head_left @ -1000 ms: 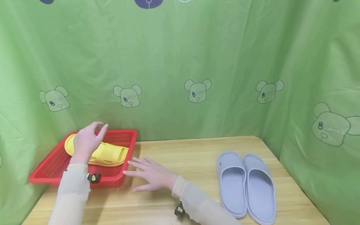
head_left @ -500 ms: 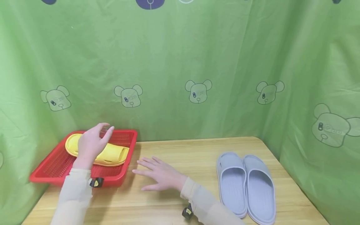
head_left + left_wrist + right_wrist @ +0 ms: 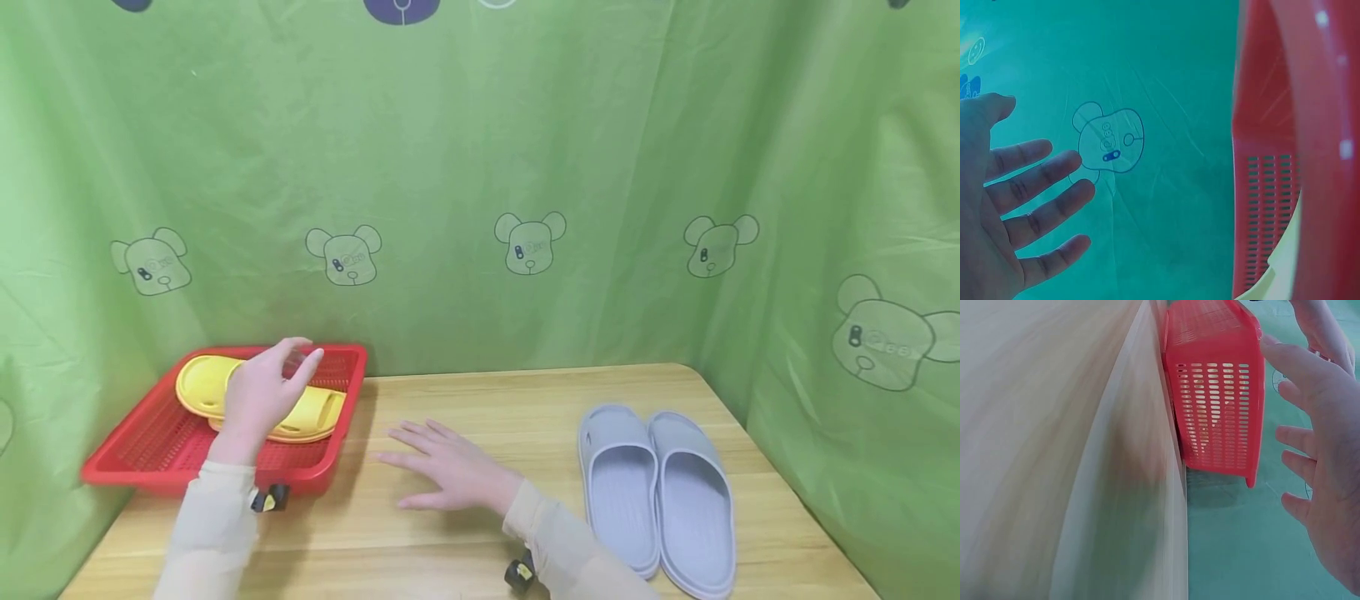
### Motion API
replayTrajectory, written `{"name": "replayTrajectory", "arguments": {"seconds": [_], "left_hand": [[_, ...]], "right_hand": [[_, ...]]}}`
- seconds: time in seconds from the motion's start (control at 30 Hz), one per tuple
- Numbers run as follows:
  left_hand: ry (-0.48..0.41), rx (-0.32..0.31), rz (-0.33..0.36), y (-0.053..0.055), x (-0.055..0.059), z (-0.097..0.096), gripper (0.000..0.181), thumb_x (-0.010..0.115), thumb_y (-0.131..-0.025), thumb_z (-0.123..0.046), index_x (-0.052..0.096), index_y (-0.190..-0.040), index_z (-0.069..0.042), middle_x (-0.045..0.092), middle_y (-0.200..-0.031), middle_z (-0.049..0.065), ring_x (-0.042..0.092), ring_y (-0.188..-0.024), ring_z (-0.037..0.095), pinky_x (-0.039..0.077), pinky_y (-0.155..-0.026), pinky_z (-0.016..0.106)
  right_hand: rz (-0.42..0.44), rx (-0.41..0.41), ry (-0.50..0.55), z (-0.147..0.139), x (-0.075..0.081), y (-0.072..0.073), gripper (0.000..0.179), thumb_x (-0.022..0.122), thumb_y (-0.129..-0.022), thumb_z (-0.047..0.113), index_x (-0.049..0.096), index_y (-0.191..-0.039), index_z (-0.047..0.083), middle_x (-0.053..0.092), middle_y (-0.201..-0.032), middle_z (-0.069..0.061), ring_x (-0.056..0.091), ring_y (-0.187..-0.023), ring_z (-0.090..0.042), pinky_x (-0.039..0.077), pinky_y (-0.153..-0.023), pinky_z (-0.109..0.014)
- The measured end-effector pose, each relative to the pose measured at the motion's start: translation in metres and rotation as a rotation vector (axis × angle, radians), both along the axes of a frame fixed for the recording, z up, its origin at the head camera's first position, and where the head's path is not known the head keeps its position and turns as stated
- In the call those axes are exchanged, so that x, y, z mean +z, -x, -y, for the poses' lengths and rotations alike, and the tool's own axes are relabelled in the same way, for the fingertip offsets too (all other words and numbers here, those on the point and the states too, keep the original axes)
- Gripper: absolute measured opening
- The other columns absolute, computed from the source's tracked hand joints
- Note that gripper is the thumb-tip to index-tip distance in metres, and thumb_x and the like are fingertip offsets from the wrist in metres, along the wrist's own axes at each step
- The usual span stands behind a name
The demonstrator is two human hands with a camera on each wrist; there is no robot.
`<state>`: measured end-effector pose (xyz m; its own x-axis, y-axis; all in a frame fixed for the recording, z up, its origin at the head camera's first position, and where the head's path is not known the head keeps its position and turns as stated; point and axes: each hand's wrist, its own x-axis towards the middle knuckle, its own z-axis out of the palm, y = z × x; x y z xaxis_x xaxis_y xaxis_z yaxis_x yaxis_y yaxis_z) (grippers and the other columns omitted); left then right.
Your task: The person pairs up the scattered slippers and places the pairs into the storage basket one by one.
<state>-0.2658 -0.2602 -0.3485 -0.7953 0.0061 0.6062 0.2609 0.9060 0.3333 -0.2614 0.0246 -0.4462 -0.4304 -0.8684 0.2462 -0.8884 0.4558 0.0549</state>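
Observation:
My left hand [image 3: 262, 392] hovers over the red basket [image 3: 153, 479], its fingers relaxed and nothing in its grasp. Beneath it lie yellow slippers [image 3: 206, 385], partly covered by the hand in the head view. In the left wrist view the loosely spread left fingers [image 3: 1054, 209] show against the curtain, with the basket wall [image 3: 1260, 119] at the right. To the right of the basket, my right hand [image 3: 457, 471] is held above the table, fingers spread and holding nothing. The right wrist view shows the right hand [image 3: 1329, 450] near the basket's slotted side [image 3: 1216, 406].
A pair of grey slippers, the left one [image 3: 622, 500] and the right one [image 3: 697, 517], lies side by side on the right of the wooden table [image 3: 480, 400]. A green curtain [image 3: 450, 125] with bear faces hangs behind and at both sides.
Both hands have drifted to the right, the left one over the basket and the right one away from its rim. More of the yellow slippers' left end shows. The basket and grey slippers stay put.

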Motion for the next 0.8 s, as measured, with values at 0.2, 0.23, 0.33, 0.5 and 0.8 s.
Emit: {"name": "replayTrajectory", "arguments": {"seconds": [0.2, 0.23, 0.33, 0.5, 0.8], "left_hand": [[-0.010, -0.028, 0.002, -0.004, -0.005, -0.009, 0.034, 0.059, -0.095, -0.041, 0.066, -0.115, -0.014, 0.075, -0.093, 0.006, 0.072, -0.085, 0.025, 0.052, -0.070, 0.043], [-0.012, -0.034, -0.002, -0.004, -0.006, -0.011, 0.034, 0.059, -0.095, -0.041, 0.066, -0.115, -0.014, 0.075, -0.093, 0.006, 0.072, -0.084, 0.025, 0.052, -0.070, 0.042], [-0.022, -0.045, -0.010, -0.005, -0.009, -0.015, 0.033, 0.060, -0.094, -0.040, 0.066, -0.115, -0.015, 0.075, -0.093, 0.006, 0.072, -0.084, 0.025, 0.052, -0.070, 0.044], [-0.047, -0.063, -0.003, -0.008, -0.014, -0.024, 0.033, 0.061, -0.094, -0.041, 0.066, -0.115, -0.017, 0.075, -0.094, 0.004, 0.072, -0.086, 0.024, 0.053, -0.073, 0.045], [-0.069, -0.088, 0.033, -0.015, -0.022, -0.037, 0.034, 0.062, -0.093, -0.040, 0.065, -0.117, -0.017, 0.075, -0.095, 0.003, 0.071, -0.087, 0.024, 0.054, -0.074, 0.044]], "right_hand": [[0.022, -0.021, 0.018, -0.015, 0.001, -0.002, 0.070, 0.054, -0.091, 0.059, 0.033, -0.152, 0.031, 0.030, -0.160, -0.005, 0.029, -0.148, -0.028, 0.023, -0.120, -0.049], [0.023, -0.025, 0.019, -0.017, 0.000, -0.002, 0.070, 0.053, -0.091, 0.059, 0.033, -0.151, 0.031, 0.030, -0.160, -0.005, 0.029, -0.148, -0.028, 0.024, -0.120, -0.049], [0.021, -0.035, 0.023, -0.025, -0.001, -0.001, 0.069, 0.052, -0.092, 0.060, 0.034, -0.151, 0.030, 0.032, -0.159, -0.006, 0.031, -0.147, -0.029, 0.025, -0.119, -0.048], [0.049, -0.054, 0.047, -0.036, -0.004, -0.003, 0.069, 0.054, -0.091, 0.059, 0.034, -0.151, 0.031, 0.032, -0.159, -0.007, 0.030, -0.147, -0.030, 0.024, -0.120, -0.049], [0.057, -0.088, 0.068, -0.056, -0.009, -0.008, 0.068, 0.056, -0.090, 0.057, 0.038, -0.149, 0.029, 0.033, -0.158, -0.007, 0.032, -0.146, -0.031, 0.026, -0.119, -0.049]]}}
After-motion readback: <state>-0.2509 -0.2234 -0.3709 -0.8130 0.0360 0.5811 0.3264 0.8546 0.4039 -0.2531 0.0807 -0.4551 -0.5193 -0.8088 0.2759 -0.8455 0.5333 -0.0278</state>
